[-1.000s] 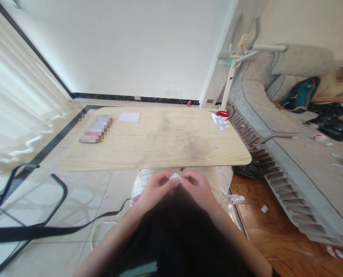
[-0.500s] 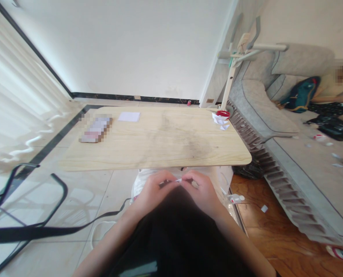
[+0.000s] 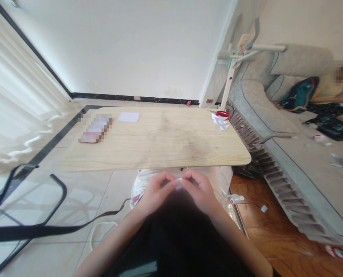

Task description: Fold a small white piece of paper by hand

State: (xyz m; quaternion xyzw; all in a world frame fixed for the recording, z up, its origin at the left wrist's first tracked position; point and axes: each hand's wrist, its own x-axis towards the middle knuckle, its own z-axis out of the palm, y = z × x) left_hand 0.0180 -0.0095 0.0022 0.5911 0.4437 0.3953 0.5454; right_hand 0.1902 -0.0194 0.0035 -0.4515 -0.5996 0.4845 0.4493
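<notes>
Just in front of my dark shirt, both hands meet around a small piece of white paper. My left hand pinches its left side between thumb and fingers. My right hand pinches the right side in the same way. Fingertips cover part of the paper, so its exact folded shape is hard to make out. Both hands are below the near edge of the wooden table and do not touch it.
A stack of white paper lies at the table's back left, near a pixelated object. Red-handled scissors and folded white papers sit at the back right. A person sits on the grey sofa.
The white paper now shows more of its surface below my fingertips. My fingers have shifted slightly around it; the things on the table stay where they were.
</notes>
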